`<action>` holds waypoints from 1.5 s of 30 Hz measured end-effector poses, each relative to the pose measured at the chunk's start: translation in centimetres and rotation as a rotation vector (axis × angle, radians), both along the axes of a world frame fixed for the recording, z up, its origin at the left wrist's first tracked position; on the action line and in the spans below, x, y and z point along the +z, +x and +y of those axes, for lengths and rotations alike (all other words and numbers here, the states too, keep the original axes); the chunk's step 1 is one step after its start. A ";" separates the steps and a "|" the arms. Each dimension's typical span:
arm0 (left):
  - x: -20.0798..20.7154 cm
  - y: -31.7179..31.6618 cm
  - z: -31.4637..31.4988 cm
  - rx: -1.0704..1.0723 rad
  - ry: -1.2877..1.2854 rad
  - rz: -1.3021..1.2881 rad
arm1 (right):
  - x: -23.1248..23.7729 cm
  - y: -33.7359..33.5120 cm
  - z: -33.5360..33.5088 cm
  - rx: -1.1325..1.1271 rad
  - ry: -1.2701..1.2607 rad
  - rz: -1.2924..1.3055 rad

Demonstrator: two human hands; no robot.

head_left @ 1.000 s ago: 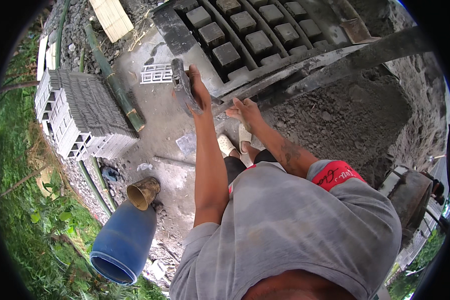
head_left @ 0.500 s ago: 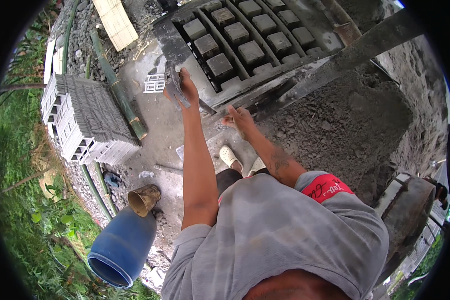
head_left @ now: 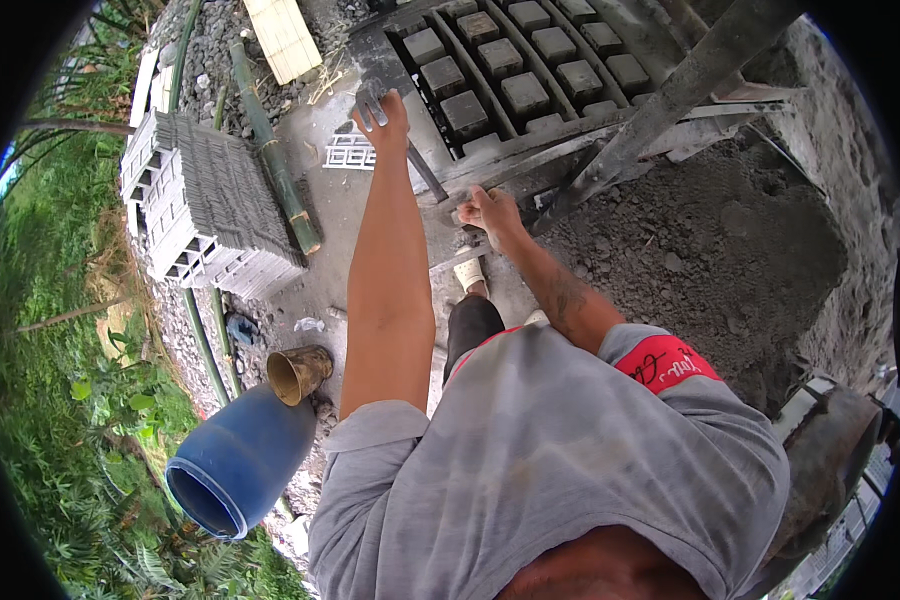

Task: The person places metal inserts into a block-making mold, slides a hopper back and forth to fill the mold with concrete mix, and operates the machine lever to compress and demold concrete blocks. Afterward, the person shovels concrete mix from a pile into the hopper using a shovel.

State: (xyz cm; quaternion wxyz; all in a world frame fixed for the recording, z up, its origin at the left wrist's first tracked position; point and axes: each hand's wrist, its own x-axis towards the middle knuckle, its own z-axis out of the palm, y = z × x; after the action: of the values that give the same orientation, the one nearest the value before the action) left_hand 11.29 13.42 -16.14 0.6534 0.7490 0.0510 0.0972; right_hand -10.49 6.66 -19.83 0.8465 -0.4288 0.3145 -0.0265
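My left hand point(head_left: 392, 122) is closed around a claw hammer point(head_left: 371, 106) close to its head. The forked grey claw shows past my fingers, and the dark handle slants down to the right, toward the machine's front edge. My right hand point(head_left: 492, 214) has its fingers curled in at the near corner of the block-making machine point(head_left: 490, 150); what they hold, if anything, is hidden. Rows of square dark blocks point(head_left: 525, 94) stand in the machine's metal frame. A long dark metal beam point(head_left: 650, 115) slants up to the right from beside my right hand.
Grey sand point(head_left: 690, 240) is heaped at the right. White-grey slatted pieces point(head_left: 235, 210) are stacked at the left, beside a bamboo pole point(head_left: 288, 195). Nearer are a blue barrel point(head_left: 255, 450) and a brown bucket point(head_left: 300, 375). One pale clog point(head_left: 468, 270) shows below my hands.
My left hand, with the hammer, has moved forward, and its forearm reaches farther out. My right hand has shifted slightly and its fingers are curled tighter. The whole view has shifted a little.
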 end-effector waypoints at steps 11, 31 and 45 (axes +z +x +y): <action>-0.8 1.6 0.2 -0.153 -0.229 0.042 | -0.4 0.2 -0.1 -0.061 -0.089 -0.007; -0.5 3.8 -3.3 -0.039 0.148 0.372 | 1.6 -0.2 -0.8 -0.099 -0.096 0.013; 3.7 1.7 -4.0 0.123 0.715 0.355 | 0.7 0.0 -0.4 -0.118 -0.192 0.009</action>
State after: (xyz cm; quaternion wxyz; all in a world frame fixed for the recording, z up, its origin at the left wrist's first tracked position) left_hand 13.03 9.39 -12.45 0.3256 0.9298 0.1705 0.0170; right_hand -10.53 6.22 -19.16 0.7972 -0.4886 0.3389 -0.1045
